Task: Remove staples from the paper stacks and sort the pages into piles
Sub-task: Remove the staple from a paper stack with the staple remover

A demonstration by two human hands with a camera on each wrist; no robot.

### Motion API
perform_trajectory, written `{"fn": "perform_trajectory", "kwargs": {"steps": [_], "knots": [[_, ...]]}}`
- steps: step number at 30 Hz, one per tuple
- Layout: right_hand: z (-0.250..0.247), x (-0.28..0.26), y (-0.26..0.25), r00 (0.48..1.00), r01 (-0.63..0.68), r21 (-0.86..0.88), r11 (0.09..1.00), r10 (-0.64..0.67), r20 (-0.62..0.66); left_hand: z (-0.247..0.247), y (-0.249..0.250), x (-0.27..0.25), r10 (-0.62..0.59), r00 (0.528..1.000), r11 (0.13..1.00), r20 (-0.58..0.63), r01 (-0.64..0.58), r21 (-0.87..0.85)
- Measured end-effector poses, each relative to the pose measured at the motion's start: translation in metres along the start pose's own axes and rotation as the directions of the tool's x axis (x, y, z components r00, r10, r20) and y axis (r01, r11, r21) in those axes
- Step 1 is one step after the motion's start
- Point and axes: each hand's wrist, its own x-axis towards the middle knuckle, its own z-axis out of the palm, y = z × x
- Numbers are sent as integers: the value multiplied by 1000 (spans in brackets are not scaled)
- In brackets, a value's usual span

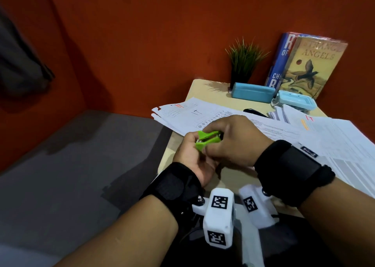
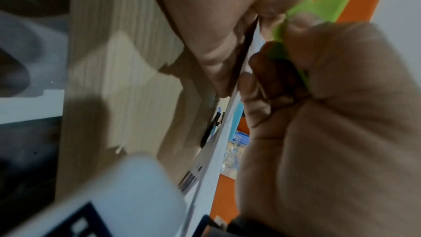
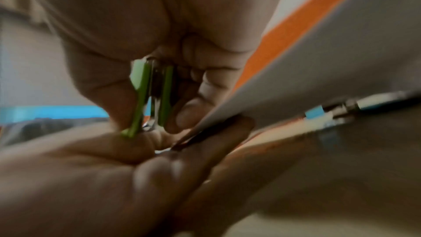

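Observation:
My right hand [image 1: 233, 143] pinches a green staple remover [image 1: 207, 140] between thumb and fingers near the wooden table's left edge. In the right wrist view the staple remover [image 3: 141, 100] points down, its metal claws close to my left hand [image 3: 91, 177]. My left hand [image 1: 190, 159] lies palm up under it and holds the corner of a white paper stack [image 3: 318, 60] between thumb and fingers. The left wrist view shows the stack's edge [image 2: 209, 177] running between both hands, with the green remover [image 2: 318, 12] above my curled left fingers. No staple can be made out.
Printed paper piles [image 1: 203, 112] [image 1: 334, 137] spread across the table [image 1: 203, 88]. Behind them stand two blue cases [image 1: 251, 93] [image 1: 294, 103], a small plant [image 1: 243, 62], books [image 1: 310, 68] and a black tool [image 1: 253, 112]. An orange wall encloses the desk; grey floor lies left.

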Motion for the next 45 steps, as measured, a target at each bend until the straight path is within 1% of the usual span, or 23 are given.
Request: {"fn": "perform_trajectory", "kwargs": {"steps": [1,2,4,5,7,10,12,17,20,25,29,34,41,43,45], "knots": [[-1,-2,0,997,69,-72,995,-67,23,-1,1,-1,-18,1000,1000,3,18,-8],[-3,-3,2,993,119,-100,988,-116,37,-3,3,-3,-29,1000,999,-4,29,-17],[-4,-5,7,985,168,-108,980,-163,54,-5,6,-1,-39,999,999,-18,38,-23],[-3,-6,11,985,168,-104,980,-163,59,-6,6,1,-38,999,999,-31,38,-25],[-2,-6,18,993,113,-72,991,-111,32,-6,6,1,-31,997,999,-71,29,-28],[-3,-2,25,998,-23,16,1000,24,-59,-5,5,2,21,992,997,-126,-30,-69],[-4,0,27,996,-53,8,999,54,-68,-5,2,2,66,991,997,-114,-71,-42],[0,6,23,995,15,-227,974,-37,-92,-3,-2,1,146,985,986,-96,-137,91],[4,10,21,998,17,-339,941,-35,-47,-7,-1,1,173,979,979,-112,-159,124],[9,12,20,1000,-9,-356,935,3,-17,-7,-2,-3,184,975,979,-125,-171,109],[12,12,16,999,-2,-398,917,-16,-42,-7,-2,-6,180,975,978,-133,-163,129],[14,16,9,1000,-1,-436,900,-12,-25,-6,-2,-9,178,974,979,-139,-160,128],[14,20,8,999,-17,-438,899,1,-36,-3,-1,-14,148,983,984,-108,-136,114],[11,19,8,999,-45,-361,931,32,-41,-2,0,-14,139,985,988,-105,-130,90],[9,20,10,992,-127,-216,968,119,-49,-1,1,-9,133,983,990,-128,-124,73]]}}
